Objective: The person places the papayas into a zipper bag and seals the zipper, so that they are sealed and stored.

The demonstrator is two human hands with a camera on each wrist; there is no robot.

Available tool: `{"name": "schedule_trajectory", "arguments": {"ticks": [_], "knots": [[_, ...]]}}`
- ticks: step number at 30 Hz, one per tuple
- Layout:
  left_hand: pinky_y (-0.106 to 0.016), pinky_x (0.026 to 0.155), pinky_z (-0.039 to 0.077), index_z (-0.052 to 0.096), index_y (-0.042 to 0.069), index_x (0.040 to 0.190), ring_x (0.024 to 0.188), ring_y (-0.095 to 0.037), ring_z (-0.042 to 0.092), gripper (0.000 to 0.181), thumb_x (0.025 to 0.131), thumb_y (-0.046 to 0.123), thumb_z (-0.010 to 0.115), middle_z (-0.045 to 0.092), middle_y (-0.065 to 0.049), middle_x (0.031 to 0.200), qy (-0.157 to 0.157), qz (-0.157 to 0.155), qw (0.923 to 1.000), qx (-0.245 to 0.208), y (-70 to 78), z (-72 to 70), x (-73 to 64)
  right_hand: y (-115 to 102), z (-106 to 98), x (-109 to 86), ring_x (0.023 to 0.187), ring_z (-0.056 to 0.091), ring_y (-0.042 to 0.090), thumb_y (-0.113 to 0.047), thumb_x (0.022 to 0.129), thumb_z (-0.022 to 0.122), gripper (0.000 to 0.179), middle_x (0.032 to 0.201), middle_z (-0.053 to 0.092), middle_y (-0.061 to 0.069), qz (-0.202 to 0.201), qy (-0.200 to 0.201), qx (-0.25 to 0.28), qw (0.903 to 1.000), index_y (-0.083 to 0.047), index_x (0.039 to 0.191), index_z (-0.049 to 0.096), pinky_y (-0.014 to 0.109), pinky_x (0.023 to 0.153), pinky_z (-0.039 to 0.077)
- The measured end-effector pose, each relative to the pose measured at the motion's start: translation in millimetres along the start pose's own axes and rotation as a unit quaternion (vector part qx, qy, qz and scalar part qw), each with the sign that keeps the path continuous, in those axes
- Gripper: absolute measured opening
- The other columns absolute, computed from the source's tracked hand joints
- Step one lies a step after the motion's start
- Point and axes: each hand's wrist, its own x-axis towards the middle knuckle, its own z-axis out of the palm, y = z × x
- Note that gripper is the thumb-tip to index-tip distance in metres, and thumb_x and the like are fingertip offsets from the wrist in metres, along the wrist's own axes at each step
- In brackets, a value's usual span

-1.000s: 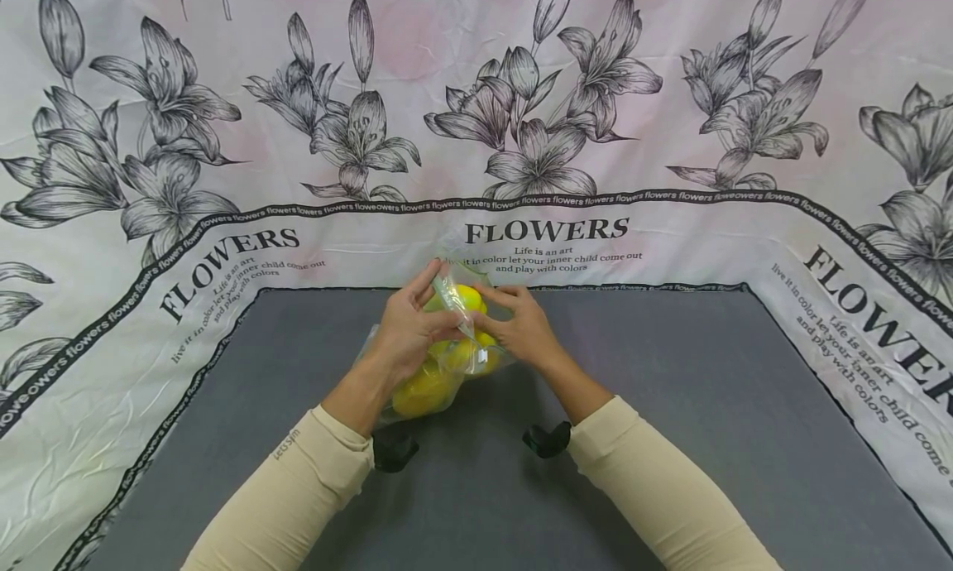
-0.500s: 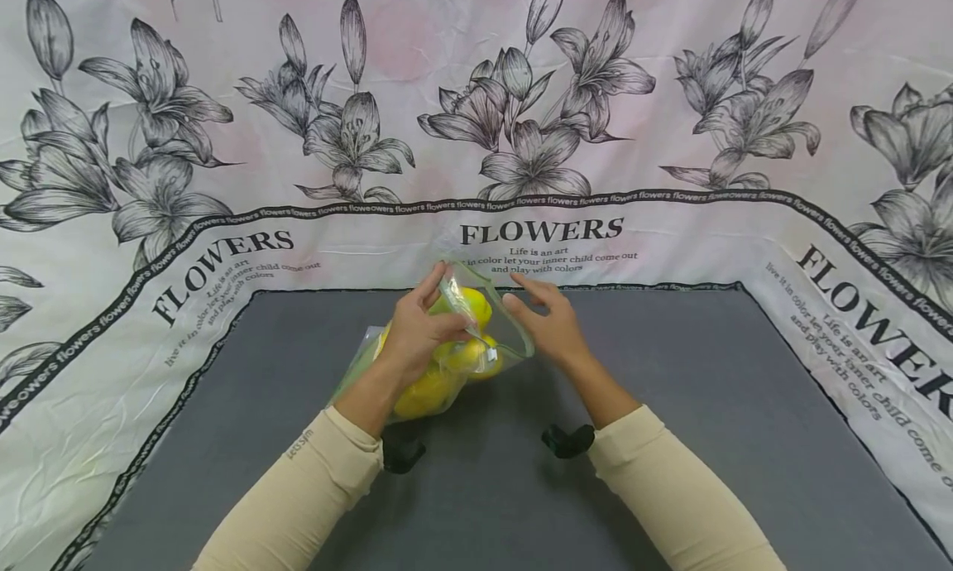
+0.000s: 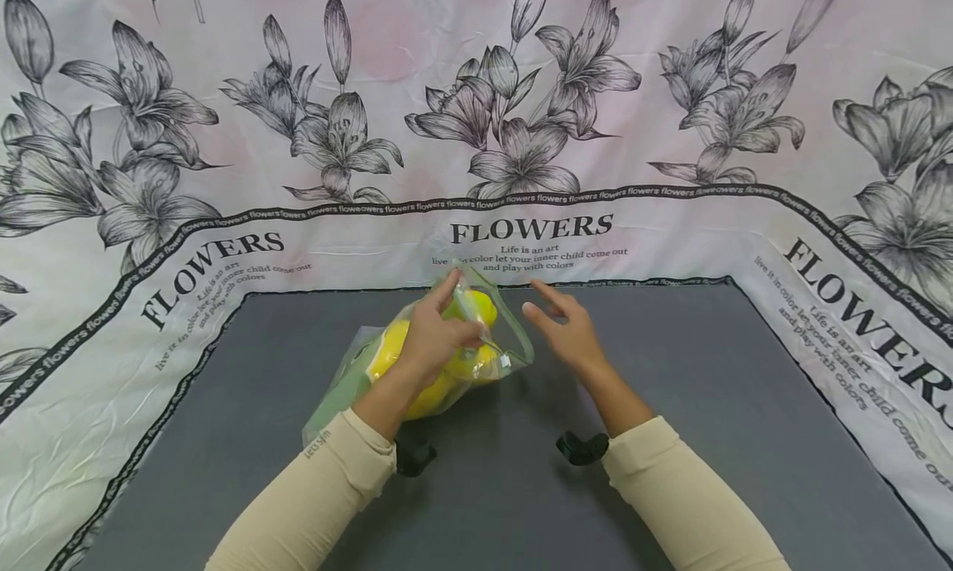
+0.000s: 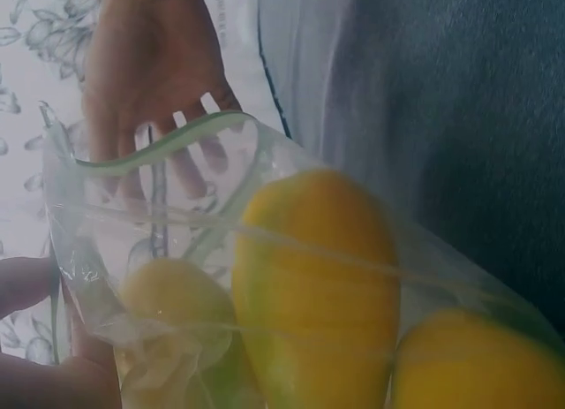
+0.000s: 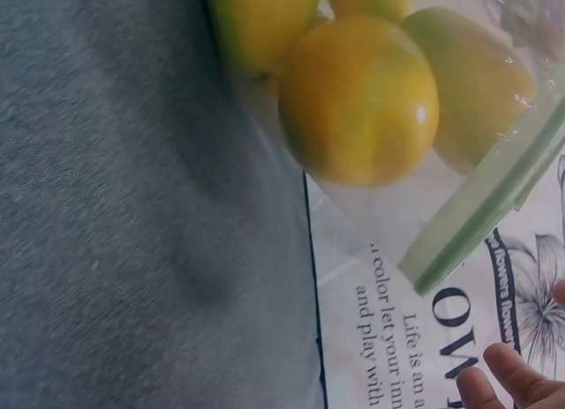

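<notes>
A clear zip bag (image 3: 337,393) with a green edge lies slanted in mid-table, holding several yellow mangoes (image 4: 318,285). My left hand (image 3: 432,335) pinches the bag near its mouth, thumb and forefinger at the zip strip. The mouth gapes toward the right. Just right of it, my right hand (image 3: 569,327) is held apart from the bag, fingers loosely extended and holding nothing. In the right wrist view, its fingertips (image 5: 516,378) show below the green zip edge (image 5: 481,215). Through the plastic, the left wrist view shows the right hand's spread fingers.
A grey cloth-covered table (image 3: 715,439) extends around the bag. Behind it and along the sides hangs a white curtain (image 3: 387,248) with flower prints and lettering. Dark wrist-worn pieces (image 3: 582,448) sit below both wrists.
My right hand has let go of the bag's mouth and drawn away to the right. The green edge has spread open, and the bag's closed end now shows farther toward the lower left.
</notes>
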Motion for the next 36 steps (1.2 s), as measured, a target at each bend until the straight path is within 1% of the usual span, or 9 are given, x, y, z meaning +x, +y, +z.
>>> {"name": "schedule_trajectory", "arguments": {"ticks": [6, 9, 11, 13, 15, 17, 25, 31, 36], "knots": [[-0.038, 0.064, 0.057, 0.029, 0.027, 0.153, 0.068, -0.028, 0.066, 0.095, 0.075, -0.014, 0.066, 0.027, -0.001, 0.156, -0.009, 0.005, 0.9996, 0.027, -7.2, 9.4, -1.4, 6, -2, -5.1, 0.123, 0.039, 0.041, -0.049, 0.093, 0.058, 0.061, 0.141, 0.043, 0.015, 0.021, -0.003, 0.001, 0.9998, -0.025, 0.146, 0.045, 0.060, 0.090, 0.040], [-0.038, 0.062, 0.057, 0.029, 0.024, 0.153, 0.066, -0.028, 0.066, 0.093, 0.075, -0.013, 0.064, 0.038, -0.001, 0.150, -0.011, 0.011, 0.9986, 0.050, -10.8, 13.9, -3.9, 10, -3, -7.0, 0.123, 0.040, 0.040, -0.050, 0.092, 0.059, 0.061, 0.140, 0.043, 0.013, 0.029, 0.000, 0.003, 0.9996, -0.025, 0.146, 0.046, 0.059, 0.089, 0.041], [-0.037, 0.061, 0.057, 0.030, 0.023, 0.153, 0.063, -0.028, 0.066, 0.092, 0.075, -0.012, 0.064, 0.059, -0.008, 0.130, -0.012, 0.010, 0.9974, 0.070, -13.4, 17.0, -4.9, 14, -3, -7.7, 0.122, 0.040, 0.040, -0.049, 0.092, 0.060, 0.060, 0.140, 0.043, 0.015, 0.032, 0.003, 0.005, 0.9995, -0.024, 0.145, 0.047, 0.058, 0.090, 0.041], [-0.035, 0.058, 0.056, 0.030, 0.022, 0.153, 0.060, -0.027, 0.066, 0.091, 0.075, -0.011, 0.065, 0.069, -0.015, 0.097, -0.013, 0.008, 0.9958, 0.090, -15.9, 20.0, -5.7, 17, -3, -8.7, 0.123, 0.041, 0.041, -0.048, 0.092, 0.061, 0.058, 0.139, 0.044, 0.014, 0.035, 0.005, 0.005, 0.9994, -0.023, 0.143, 0.049, 0.058, 0.091, 0.041], [-0.034, 0.055, 0.056, 0.030, 0.021, 0.153, 0.058, -0.027, 0.065, 0.091, 0.074, -0.010, 0.065, 0.065, -0.018, 0.068, -0.013, 0.006, 0.9940, 0.108, -18.5, 22.9, -5.7, 20, -2, -9.8, 0.122, 0.042, 0.039, -0.047, 0.092, 0.060, 0.055, 0.139, 0.045, 0.014, 0.033, 0.003, -0.011, 0.9994, -0.021, 0.141, 0.053, 0.058, 0.092, 0.040], [-0.033, 0.054, 0.055, 0.031, 0.022, 0.152, 0.056, -0.027, 0.065, 0.091, 0.074, -0.009, 0.065, 0.060, -0.017, 0.057, -0.012, 0.004, 0.9925, 0.122, -21.0, 25.3, -5.7, 21, 1, -11.2, 0.121, 0.044, 0.038, -0.045, 0.093, 0.060, 0.051, 0.138, 0.046, 0.013, 0.030, -0.006, -0.026, 0.9992, -0.019, 0.137, 0.057, 0.057, 0.092, 0.041], [-0.030, 0.047, 0.052, 0.034, 0.023, 0.152, 0.055, -0.025, 0.065, 0.090, 0.072, -0.006, 0.067, 0.065, -0.007, 0.059, -0.014, 0.014, 0.9845, 0.174, -28.0, 32.7, -7.6, 26, 11, -17.2, 0.121, 0.045, 0.039, -0.032, 0.093, 0.065, 0.044, 0.137, 0.045, 0.018, 0.010, -0.030, -0.053, 0.9981, -0.009, 0.130, 0.063, 0.057, 0.095, 0.040], [-0.029, 0.046, 0.051, 0.033, 0.019, 0.152, 0.050, -0.019, 0.062, 0.088, 0.075, -0.005, 0.068, 0.064, -0.004, 0.058, -0.024, 0.033, 0.9778, 0.206, -28.7, 37.8, -11.0, 24, 15, -16.3, 0.122, 0.045, 0.038, -0.032, 0.091, 0.068, 0.044, 0.138, 0.045, 0.019, -0.001, -0.017, -0.037, 0.9992, -0.011, 0.129, 0.064, 0.057, 0.095, 0.041], [-0.027, 0.042, 0.046, 0.033, 0.019, 0.152, 0.048, -0.021, 0.061, 0.089, 0.073, -0.006, 0.068, 0.062, -0.003, 0.054, -0.027, 0.035, 0.9743, 0.221, -30.9, 41.3, -11.5, 19, 21, -16.4, 0.126, 0.041, 0.037, -0.028, 0.094, 0.063, 0.039, 0.140, 0.044, 0.016, 0.008, -0.037, -0.024, 0.9990, -0.014, 0.130, 0.063, 0.057, 0.096, 0.039]]}}
